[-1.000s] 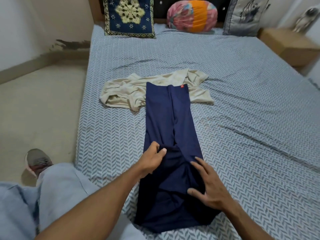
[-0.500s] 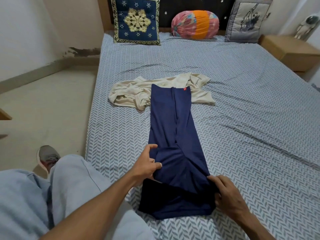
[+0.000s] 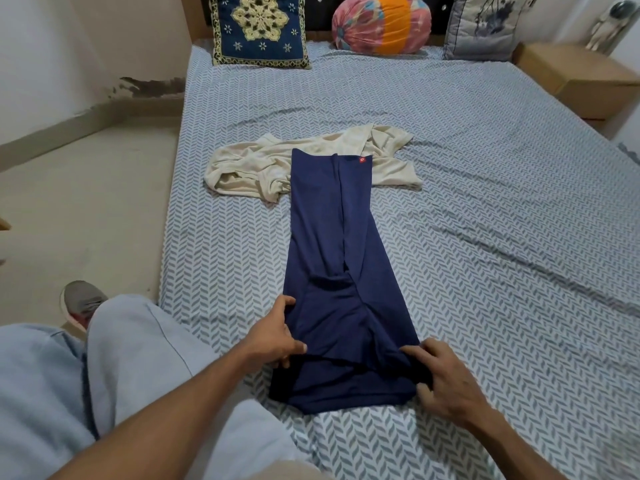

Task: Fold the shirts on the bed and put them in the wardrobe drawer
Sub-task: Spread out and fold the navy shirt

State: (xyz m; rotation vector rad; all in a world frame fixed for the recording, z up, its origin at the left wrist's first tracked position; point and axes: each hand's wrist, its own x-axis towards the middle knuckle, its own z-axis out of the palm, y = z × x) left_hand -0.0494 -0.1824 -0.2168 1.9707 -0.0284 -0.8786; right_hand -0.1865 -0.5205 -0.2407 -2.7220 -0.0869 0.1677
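Head view: a bed (image 3: 485,237) covered by a grey-and-white herringbone sheet is shown from its foot end. Item one, a navy blue shirt (image 3: 332,254), is laid lengthwise down the middle of the sheet, its sides folded inward into a long narrow strip; a small red tag (image 3: 362,161) is seen at its far right corner. The near end of the strip is doubled over, and a lower layer is exposed beneath the raised edge. The left hand (image 3: 275,336) is closed on the left edge of that near fold, thumb on top and fingers tucked beneath the cloth. The right hand (image 3: 446,379) is curled round the right corner of the same fold, fabric bunched under the fingers. Item two, a cream shirt (image 3: 249,164), is left crumpled and unfolded at the far end of the navy strip, partly overlapped by it. At the headboard are ranged a dark blue embroidered cushion (image 3: 259,29), a round pink-and-orange bolster (image 3: 381,24) and a grey printed cushion (image 3: 485,26). A wooden bedside table (image 3: 578,77) is placed just beside the bed's right far corner. Pale blue trousers (image 3: 114,368) and a grey shoe (image 3: 83,303) are visible at lower left, the shoe on the beige floor (image 3: 86,202).
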